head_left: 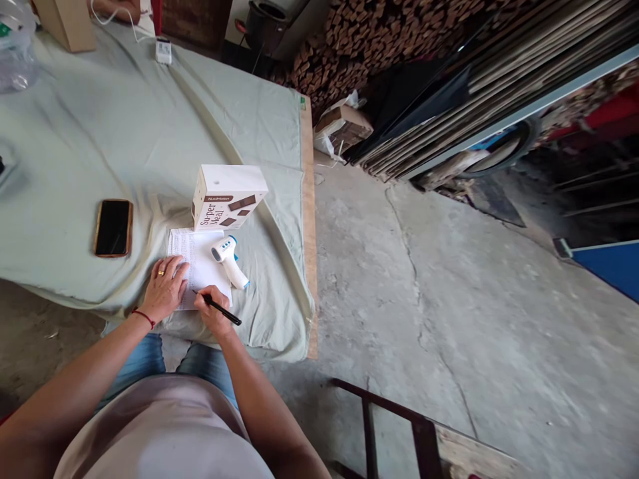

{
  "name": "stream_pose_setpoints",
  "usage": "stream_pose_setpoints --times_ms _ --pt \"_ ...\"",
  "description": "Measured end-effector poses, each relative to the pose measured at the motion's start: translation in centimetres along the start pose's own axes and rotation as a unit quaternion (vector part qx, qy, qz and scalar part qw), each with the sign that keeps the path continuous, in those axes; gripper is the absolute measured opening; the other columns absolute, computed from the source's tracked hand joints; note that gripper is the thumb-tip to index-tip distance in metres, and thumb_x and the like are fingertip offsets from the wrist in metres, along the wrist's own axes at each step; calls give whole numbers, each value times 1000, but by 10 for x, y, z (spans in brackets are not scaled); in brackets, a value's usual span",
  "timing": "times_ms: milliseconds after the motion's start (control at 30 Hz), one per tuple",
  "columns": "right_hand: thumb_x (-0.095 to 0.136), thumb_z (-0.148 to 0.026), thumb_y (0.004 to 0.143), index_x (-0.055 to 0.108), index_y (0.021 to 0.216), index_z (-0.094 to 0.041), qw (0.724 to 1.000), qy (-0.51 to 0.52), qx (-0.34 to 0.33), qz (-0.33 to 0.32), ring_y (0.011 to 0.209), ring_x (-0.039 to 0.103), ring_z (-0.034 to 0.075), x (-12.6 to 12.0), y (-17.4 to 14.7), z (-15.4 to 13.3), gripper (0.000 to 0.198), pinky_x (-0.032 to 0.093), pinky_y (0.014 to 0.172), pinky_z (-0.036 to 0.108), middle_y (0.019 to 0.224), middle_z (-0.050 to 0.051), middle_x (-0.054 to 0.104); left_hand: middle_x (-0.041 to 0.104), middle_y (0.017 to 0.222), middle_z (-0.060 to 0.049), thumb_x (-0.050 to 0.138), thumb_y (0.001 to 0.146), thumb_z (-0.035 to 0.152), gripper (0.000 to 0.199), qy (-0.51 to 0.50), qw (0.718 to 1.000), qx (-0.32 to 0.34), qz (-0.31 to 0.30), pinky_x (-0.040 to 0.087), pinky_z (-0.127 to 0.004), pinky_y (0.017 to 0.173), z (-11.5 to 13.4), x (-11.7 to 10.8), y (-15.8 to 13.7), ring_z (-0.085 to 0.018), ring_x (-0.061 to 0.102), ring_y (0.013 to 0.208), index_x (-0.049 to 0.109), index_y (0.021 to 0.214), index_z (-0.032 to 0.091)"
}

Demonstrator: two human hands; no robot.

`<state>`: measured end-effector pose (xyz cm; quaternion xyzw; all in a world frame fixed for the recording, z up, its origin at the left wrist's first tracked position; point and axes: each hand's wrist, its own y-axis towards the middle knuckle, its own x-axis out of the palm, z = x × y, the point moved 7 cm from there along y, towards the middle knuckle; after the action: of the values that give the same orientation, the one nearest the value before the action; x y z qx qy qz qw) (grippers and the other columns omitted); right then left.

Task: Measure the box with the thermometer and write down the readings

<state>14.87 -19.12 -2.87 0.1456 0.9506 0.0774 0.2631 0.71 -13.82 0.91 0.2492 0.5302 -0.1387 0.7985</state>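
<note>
A white sheet of paper lies near the front edge of the cloth-covered table. My left hand rests flat on the paper's left side, fingers spread, a ring on one finger. My right hand grips a black pen with its tip on the paper's lower part. A white and blue handheld thermometer lies on the paper's right edge. Just behind the paper stands a white box printed "Super Meal".
A phone in a brown case lies face up to the left. A cardboard box, a plastic bag and a small white device sit at the table's far end. Concrete floor, stacked wood and boards lie to the right. A wooden frame stands below.
</note>
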Motion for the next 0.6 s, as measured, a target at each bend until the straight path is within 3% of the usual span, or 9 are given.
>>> stream_pose_setpoints --times_ms 300,600 --pt "54 -26 80 60 76 -25 1000 8 15 20 58 59 15 -3 0 1 7 50 62 27 63 -2 64 57 147 -17 42 102 26 40 16 1000 5 -5 36 -56 121 0 0 0 -33 48 141 62 135 17" --pt "56 -26 80 59 75 -25 1000 -11 25 -3 60 59 16 0 1 0 6 50 63 27 63 -2 63 56 149 -16 43 101 27 41 -14 1000 -7 -8 34 -58 122 -2 1 0 -34 47 141 61 137 20"
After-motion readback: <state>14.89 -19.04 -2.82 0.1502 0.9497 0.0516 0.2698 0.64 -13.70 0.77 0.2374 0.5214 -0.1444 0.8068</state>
